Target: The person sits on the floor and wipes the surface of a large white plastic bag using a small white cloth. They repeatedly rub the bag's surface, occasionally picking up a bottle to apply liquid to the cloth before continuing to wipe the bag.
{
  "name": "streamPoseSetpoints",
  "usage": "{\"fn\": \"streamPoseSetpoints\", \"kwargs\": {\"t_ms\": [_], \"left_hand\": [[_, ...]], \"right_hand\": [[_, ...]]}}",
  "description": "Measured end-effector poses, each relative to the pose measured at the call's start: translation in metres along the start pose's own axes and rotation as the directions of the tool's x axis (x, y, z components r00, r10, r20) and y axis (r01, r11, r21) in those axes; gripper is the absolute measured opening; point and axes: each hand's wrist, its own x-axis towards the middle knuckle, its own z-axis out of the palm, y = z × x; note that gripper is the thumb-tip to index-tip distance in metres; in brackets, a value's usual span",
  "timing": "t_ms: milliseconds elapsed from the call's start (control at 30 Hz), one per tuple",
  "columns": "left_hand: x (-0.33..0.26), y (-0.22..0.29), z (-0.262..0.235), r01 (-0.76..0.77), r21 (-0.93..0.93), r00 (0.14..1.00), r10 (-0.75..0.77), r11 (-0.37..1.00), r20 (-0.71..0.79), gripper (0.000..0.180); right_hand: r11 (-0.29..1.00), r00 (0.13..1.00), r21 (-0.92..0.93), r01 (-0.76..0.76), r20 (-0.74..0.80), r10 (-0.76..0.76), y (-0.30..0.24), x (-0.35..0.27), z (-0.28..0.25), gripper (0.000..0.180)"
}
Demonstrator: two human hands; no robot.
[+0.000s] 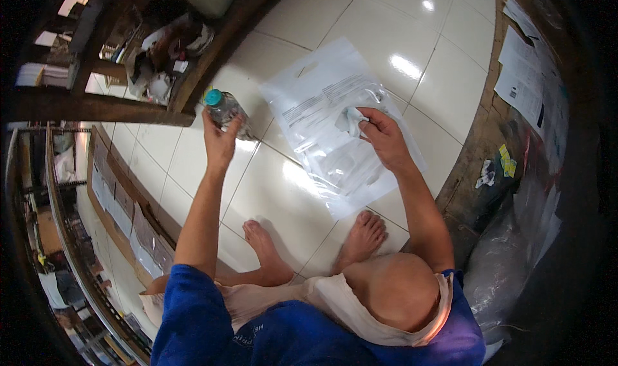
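Note:
My left hand [220,139] grips a clear plastic bottle [226,112] with a teal cap, held upright over the white tiled floor. My right hand [384,136] pinches the upper part of a large clear plastic bag [320,109] with black print on it, which hangs out in front of me. Something pale sits inside the bag near my fingers. My bare feet [315,244] rest on the tiles below, and my knee is at the lower right.
A dark wooden shelf [193,76] with cluttered small items runs along the upper left. Paper sheets [524,83] are pinned on the wooden surface at right, with a bulky clear plastic sack [508,263] below. Flat packets [122,211] line a rack at left.

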Motion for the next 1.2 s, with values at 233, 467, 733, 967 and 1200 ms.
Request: {"fn": "streamPoseSetpoints", "kwargs": {"t_ms": [233,467,733,967,1200], "left_hand": [[0.004,-0.023,-0.022,0.069,-0.106,0.990,-0.081,0.992,-0.115,0.059],[-0.019,-0.042,-0.013,0.136,-0.173,0.968,-0.168,0.975,-0.186,0.061],[-0.086,-0.079,0.015,0.361,0.147,0.902,-0.305,0.921,-0.305,0.033],[-0.079,-0.076,0.056,-0.312,0.528,0.900,0.068,0.790,0.431,0.046],[-0.089,-0.070,0.062,-0.383,0.722,0.862,-0.059,0.577,0.504,0.052]], "right_hand": [[0.783,0.989,-0.605,0.143,0.111,-0.095,0.023,-0.006,0.027,0.025],[0.578,0.941,-0.754,0.313,0.327,-0.082,0.030,0.010,0.059,0.023],[0.285,0.838,-0.789,0.544,0.494,-0.231,0.063,0.055,0.081,0.023],[0.062,0.777,-0.776,0.627,0.619,-0.111,0.076,0.072,0.107,0.018],[0.133,0.788,-0.778,0.614,0.614,-0.049,0.084,0.059,0.094,0.014]]}}
